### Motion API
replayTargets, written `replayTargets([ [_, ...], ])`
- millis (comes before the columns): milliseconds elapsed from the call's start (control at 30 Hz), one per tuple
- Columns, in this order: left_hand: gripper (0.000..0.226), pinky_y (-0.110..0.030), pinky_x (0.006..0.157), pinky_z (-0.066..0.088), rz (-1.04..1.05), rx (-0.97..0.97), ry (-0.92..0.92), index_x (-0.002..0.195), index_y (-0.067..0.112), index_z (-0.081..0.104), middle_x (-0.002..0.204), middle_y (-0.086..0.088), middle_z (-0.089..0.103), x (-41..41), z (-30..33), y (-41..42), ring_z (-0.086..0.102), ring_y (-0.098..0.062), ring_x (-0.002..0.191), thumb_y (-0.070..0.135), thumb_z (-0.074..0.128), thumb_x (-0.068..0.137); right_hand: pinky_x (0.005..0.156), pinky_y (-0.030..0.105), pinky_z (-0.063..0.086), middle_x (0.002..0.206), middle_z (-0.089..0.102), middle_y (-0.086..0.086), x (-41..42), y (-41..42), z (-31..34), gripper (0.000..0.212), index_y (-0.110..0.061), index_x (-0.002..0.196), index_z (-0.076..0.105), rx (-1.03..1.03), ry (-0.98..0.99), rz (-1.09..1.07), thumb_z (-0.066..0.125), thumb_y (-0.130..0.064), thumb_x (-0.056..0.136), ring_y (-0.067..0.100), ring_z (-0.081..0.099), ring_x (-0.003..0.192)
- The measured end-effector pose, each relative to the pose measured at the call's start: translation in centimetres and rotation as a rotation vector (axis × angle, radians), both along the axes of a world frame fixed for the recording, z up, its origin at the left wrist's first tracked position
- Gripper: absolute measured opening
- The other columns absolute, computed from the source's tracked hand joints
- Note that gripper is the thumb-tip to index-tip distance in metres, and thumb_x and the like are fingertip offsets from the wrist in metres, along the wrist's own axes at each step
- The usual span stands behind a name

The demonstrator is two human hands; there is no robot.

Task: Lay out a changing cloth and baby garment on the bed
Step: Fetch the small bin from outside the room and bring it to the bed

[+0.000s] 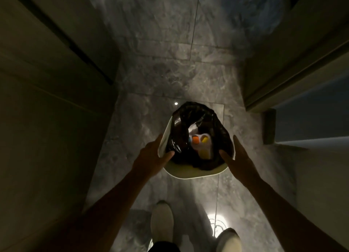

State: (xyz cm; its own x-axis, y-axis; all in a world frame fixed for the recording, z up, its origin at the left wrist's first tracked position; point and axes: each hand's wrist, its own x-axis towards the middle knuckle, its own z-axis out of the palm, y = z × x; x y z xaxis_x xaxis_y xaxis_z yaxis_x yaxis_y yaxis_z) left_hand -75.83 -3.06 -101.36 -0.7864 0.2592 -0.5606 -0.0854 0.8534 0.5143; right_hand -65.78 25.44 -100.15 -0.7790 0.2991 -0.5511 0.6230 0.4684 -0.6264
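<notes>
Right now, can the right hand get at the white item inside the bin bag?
Probably yes. The right hand is at the bin rim, the black bag gapes open, and nothing covers the white item.

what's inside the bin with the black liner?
The bin holds a black liner bag. In its opening sits a white item with orange and yellow patches; what it is can't be told. Anything below it is hidden by the bag folds and the dark.

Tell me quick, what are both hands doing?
Left hand: open, at the left rim of the bin, holding nothing.
Right hand: open, at its right rim, holding nothing.
</notes>
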Motion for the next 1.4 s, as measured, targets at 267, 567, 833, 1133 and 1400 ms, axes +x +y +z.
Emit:
replayTargets([
  [267, 0.086, 0.006, 0.058, 0.038, 0.103, 0.243, 0.042, 0.133, 0.072, 0.020, 0.091, 0.049, 0.053, 0.4, -2.7, 1.1, 0.051, 0.029, 0.081, 0.063, 0.075, 0.068, 0.076, 0.010, 0.051, 0.128, 0.049, -0.024, 0.5, 0.5, -5.5, 0.084, -0.043, 0.149, 0.017, -0.198, 0.080, -0.053, 0.066, -0.052, 0.080, 0.006, 0.055, 0.113],
  [567, 0.114, 0.004, 0.065, 0.044, 0.016, 0.462, 0.022, 0.153, 0.021, 0.023, 0.111, 0.028, 0.054, 1.5, 0.6, 1.5, 0.055, 0.029, 0.092, 0.084, 0.053, 0.064, 0.095, 0.001, 0.040, 0.146, 0.045, -0.011, 1.3, 0.1, -3.6, 0.101, -0.023, 0.152, 0.023, -0.183, 0.230, 0.046, 0.057, -0.072, 0.071, 0.005, 0.048, 0.125],
  [833, 0.113, -0.006, 0.072, 0.050, -0.106, 0.377, 0.064, 0.148, 0.039, 0.009, 0.120, 0.006, 0.057, 3.7, 12.8, 2.0, 0.061, 0.012, 0.087, 0.094, 0.045, 0.056, 0.078, 0.048, 0.061, 0.140, 0.052, -0.012, 5.7, 1.6, 7.6, 0.095, -0.060, 0.144, 0.014, -0.439, 0.184, -0.117, 0.075, -0.058, 0.072, 0.024, 0.061, 0.118],
  [1133, 0.112, 0.003, 0.083, 0.039, -0.250, 0.442, 0.154, 0.153, 0.036, 0.004, 0.134, 0.032, 0.034, 10.7, 29.0, 4.6, 0.051, 0.007, 0.109, 0.079, 0.056, 0.063, 0.067, 0.043, 0.063, 0.134, 0.050, -0.013, 17.4, 2.0, 25.3, 0.093, -0.071, 0.136, 0.014, -0.454, 0.207, -0.307, 0.076, -0.062, 0.067, 0.024, 0.059, 0.114],
  [1400, 0.102, -0.037, 0.085, 0.057, -0.437, 0.385, 0.023, 0.147, 0.059, 0.005, 0.142, 0.011, 0.045, 19.7, 36.6, 5.1, 0.060, -0.020, 0.117, 0.045, 0.068, 0.069, 0.069, 0.049, 0.062, 0.136, 0.054, -0.008, 32.2, -1.4, 36.7, 0.088, -0.064, 0.141, 0.013, -0.393, 0.323, -0.501, 0.074, -0.042, 0.081, 0.023, 0.060, 0.115],
])
